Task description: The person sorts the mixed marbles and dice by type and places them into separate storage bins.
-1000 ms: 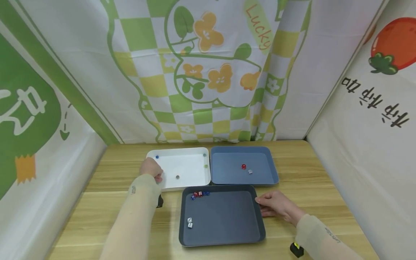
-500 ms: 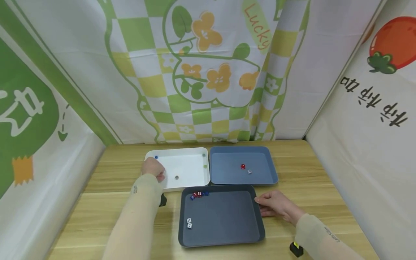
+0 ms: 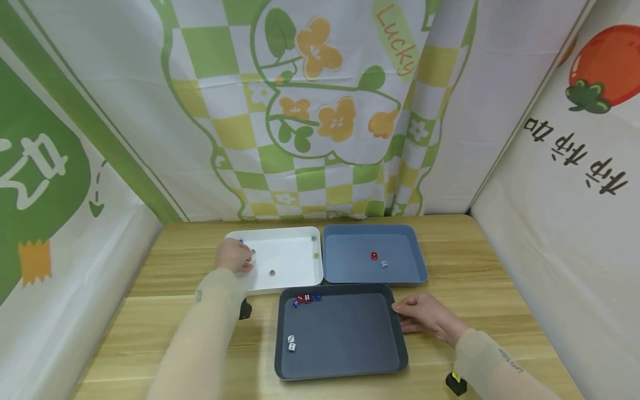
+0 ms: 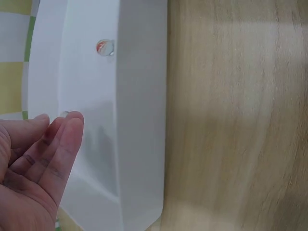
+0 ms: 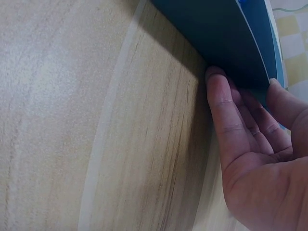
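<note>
Over the left part of the white tray [image 3: 287, 253] hovers my left hand [image 3: 233, 255] [image 4: 38, 159], its fingers loosely bent and thumb apart from them. Beside its fingertips lies a small marble [image 3: 253, 251], partly hidden behind them in the left wrist view. Another marble [image 3: 272, 273] [image 4: 105, 47] sits near that tray's front side. My right hand [image 3: 425, 318] [image 5: 255, 139] grips the right side of the dark grey tray [image 3: 345, 333], thumb at the rim and fingers beneath. Red and blue dice [image 3: 307, 299] and two white dice [image 3: 291, 343] rest in the dark tray.
A blue tray [image 3: 350, 266] with a red die [image 3: 374, 256] and a whitish die [image 3: 384, 264] stands right of the white one. Greenish marbles [image 3: 316, 256] lie along the white tray's right side, a blue one at its back left. Printed curtains surround the wooden table [image 3: 450, 250].
My left hand has shifted slightly back and left, its fingers loosened from a tighter curl. A marble now shows beside its fingertips. My right hand has stayed at the dark tray's side.
</note>
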Available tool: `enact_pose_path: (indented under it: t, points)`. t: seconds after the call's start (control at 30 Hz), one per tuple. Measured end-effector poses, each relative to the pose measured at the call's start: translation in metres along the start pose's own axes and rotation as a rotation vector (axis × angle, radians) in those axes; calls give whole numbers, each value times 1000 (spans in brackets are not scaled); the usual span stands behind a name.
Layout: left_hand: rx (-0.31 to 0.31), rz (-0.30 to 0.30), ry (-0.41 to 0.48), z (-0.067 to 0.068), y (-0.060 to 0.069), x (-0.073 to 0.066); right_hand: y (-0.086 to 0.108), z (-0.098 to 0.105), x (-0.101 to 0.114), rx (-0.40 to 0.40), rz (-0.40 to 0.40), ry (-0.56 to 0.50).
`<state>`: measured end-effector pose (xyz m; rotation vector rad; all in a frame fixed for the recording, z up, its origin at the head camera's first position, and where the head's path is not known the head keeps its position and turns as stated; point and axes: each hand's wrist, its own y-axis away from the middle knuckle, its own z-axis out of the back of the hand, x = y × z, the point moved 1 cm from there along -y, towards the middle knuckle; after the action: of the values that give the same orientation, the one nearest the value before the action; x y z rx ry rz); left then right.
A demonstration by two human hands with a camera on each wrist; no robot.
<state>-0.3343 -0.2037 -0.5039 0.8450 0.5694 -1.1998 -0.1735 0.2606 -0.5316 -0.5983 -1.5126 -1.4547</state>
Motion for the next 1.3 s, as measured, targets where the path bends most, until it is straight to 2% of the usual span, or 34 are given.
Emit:
enact_pose_path:
  t: [0.17, 0.27, 0.37, 0.47, 0.67, 0.83, 1.0, 1.17, 1.3]
  points:
    - [75, -25, 41, 14, 6, -5, 0, 0, 1, 7, 4, 0]
    - [133, -20, 71, 23, 14, -14, 1, 0, 2, 10, 7, -4]
    - [171, -23, 85, 31, 25, -25, 2, 0, 3, 8, 5, -2]
    - [200, -52, 85, 38, 39, -34, 2, 0, 3, 3, -3, 6]
    - [279, -95, 24, 44, 70, -45, 1, 0, 2, 2, -20, 12]
    - [335, -106, -11, 34, 101, -41, 0, 0, 2, 5, -18, 10]
    - [341, -84, 9, 13, 129, -26, 1, 0, 1, 6, -17, 9]
    - [364, -82, 21, -6, 146, -5, 1, -1, 2, 10, -12, 3]
    - [409, -71, 55, -15, 155, 11, 2, -2, 3, 12, -5, 5]
